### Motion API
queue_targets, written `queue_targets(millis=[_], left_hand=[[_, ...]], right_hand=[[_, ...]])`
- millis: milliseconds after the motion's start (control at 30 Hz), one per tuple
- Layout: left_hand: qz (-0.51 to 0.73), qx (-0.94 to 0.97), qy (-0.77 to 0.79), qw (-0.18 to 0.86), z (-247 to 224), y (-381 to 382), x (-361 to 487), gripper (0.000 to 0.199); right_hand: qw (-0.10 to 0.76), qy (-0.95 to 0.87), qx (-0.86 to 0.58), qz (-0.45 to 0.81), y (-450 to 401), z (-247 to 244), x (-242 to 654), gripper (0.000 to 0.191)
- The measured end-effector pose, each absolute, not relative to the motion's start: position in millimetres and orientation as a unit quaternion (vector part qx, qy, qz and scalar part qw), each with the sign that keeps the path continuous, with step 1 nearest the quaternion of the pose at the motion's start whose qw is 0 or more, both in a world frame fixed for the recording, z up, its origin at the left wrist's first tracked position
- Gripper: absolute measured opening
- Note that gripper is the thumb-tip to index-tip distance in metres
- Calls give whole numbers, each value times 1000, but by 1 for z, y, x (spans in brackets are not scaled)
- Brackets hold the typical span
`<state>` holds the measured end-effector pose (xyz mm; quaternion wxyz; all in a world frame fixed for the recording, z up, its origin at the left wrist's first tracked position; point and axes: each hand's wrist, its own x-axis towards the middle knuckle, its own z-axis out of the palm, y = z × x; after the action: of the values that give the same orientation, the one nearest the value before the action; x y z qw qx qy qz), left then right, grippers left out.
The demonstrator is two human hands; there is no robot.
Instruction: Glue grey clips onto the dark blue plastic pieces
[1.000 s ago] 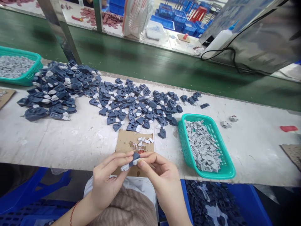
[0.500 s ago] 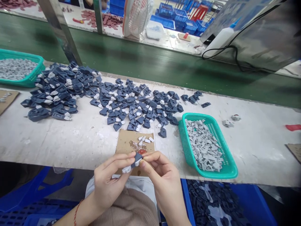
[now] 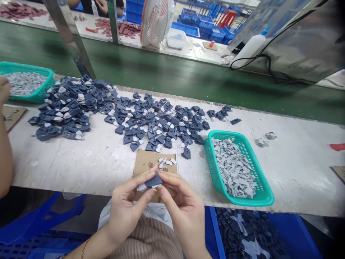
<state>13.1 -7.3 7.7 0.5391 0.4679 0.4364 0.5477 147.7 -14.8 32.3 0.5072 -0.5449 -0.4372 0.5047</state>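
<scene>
A dark blue part [image 3: 154,180] with white pieces on its edges is held between my two hands, above the near end of a cardboard piece [image 3: 141,162]. My left hand [image 3: 129,205] pinches its left side, and my right hand [image 3: 183,201] grips the right side with thumb and fingers. Several small white pieces [image 3: 169,162] lie on the cardboard just beyond my fingers. Beyond the cardboard spreads a pile of dark blue parts [image 3: 161,118], many with white pieces attached. To the right stands a green basket [image 3: 262,183] full of light grey pieces.
Another green basket [image 3: 44,88] and a taller pile of blue parts [image 3: 72,104] are at the left, near another person's arm [image 3: 5,158]. A blue bin [image 3: 299,233] of dark parts is below the table edge. A green belt [image 3: 134,64] runs behind the table.
The held blue part has turned, now showing a broad blue face, and my fingers have shifted around it. Another person's arm has come in at the left edge.
</scene>
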Motion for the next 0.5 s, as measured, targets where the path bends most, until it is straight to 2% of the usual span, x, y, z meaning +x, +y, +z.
queue_targets(millis=[233,500], left_hand=[[579,463,438,508,11,-7,23,41],[556,471,430,533,16,6,20,26]], right_hand=[[518,-505,-559,405,-17,30,147,23],[504,-512,-543,434,-7,36,154,18]])
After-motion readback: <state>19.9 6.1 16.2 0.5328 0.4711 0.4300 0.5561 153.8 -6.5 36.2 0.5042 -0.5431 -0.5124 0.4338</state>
